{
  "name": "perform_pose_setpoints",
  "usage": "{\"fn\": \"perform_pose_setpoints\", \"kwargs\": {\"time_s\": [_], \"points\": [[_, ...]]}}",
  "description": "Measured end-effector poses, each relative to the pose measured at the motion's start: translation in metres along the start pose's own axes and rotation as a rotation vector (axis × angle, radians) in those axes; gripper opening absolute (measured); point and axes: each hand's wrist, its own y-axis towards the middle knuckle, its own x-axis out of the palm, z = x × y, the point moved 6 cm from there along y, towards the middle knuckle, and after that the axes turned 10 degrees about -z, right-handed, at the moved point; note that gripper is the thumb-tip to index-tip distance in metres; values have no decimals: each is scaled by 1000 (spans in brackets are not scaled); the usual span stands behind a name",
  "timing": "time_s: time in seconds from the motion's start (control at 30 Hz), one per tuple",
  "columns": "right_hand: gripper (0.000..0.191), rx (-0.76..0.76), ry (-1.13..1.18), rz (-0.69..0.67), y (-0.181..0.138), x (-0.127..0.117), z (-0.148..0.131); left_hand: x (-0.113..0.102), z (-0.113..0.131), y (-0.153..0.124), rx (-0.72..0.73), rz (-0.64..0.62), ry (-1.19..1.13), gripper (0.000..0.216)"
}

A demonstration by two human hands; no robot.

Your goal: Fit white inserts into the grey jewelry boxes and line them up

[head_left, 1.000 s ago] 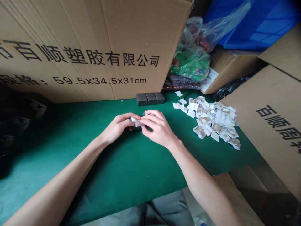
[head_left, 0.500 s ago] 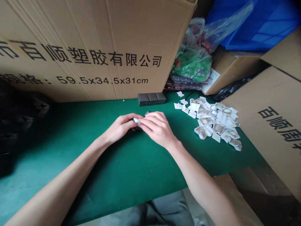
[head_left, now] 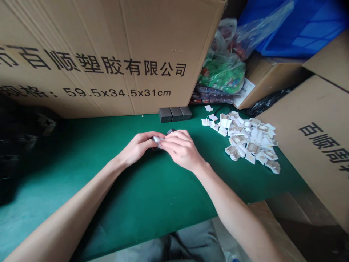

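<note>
Left hand [head_left: 138, 148] and right hand [head_left: 183, 148] meet on a small, shiny, pale piece [head_left: 157, 139]

The pale piece is at the middle of the green-topped bench [head_left: 131, 207], between your fingertips. Your left hand is nearly closed, thumb and forefinger pinching the piece's left end. Your right hand is drawn in too, bent fingertips on the right end; your thumb is hidden beneath. A dark grey, hard-edged piece [head_left: 171, 131] pokes out just past your right fingers; you cannot tell its full shape.

Beyond your hands: three dark grey, rectangular boxes [head_left: 176, 114], side by side, near the foot of a large brown cardboard carton [head_left: 95, 32] with black print. To your right: a loose heap of small white, flat and folded pieces [head_left: 252, 138], well apart from your hands. Behind the heap: clear plastic bags with green and red contents [head_left: 225, 72], and a blue plastic bin [head_left: 294, 32].
</note>
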Motion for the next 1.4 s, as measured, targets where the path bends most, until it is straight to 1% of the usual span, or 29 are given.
{"fn": "perform_pose_setpoints", "kwargs": {"time_s": [0.27,0.5,0.63,0.73,0.77,0.83,0.9,0.97,1.07,1.13,1.23,1.33,1.4], "points": [[18,43,-9,-67,-1,5,2,0,2,0,-8,9,27,36],[14,42,-27,-61,-2,6,3,0,2,0,4,0,14,34],[15,79,-8,-36,0,1,3,0,-3,0,8,-8,-39,31],[18,136,-1,-16,2,-3,4,-2,-6,1,45,28,-121,28],[20,163,6,16,2,-6,4,-3,-7,1,58,50,-156,28],[26,230,46,121,0,-13,8,-4,-9,2,64,91,-230,29],[29,323,136,225,-4,-17,15,-5,-10,2,59,126,-308,31],[31,455,278,270,-9,-13,26,-5,-9,2,58,152,-385,32],[41,669,566,211,-16,5,42,-7,-8,3,60,175,-475,31],[48,766,741,151,-18,17,47,-8,-8,3,65,179,-506,30],[49,810,915,117,-16,26,45,-7,-7,3,86,153,-514,28],[47,779,1042,126,-12,29,42,-5,-7,2,90,116,-498,21],[50,763,1089,135,-11,29,41,-4,-8,1,80,119,-460,19]]}}
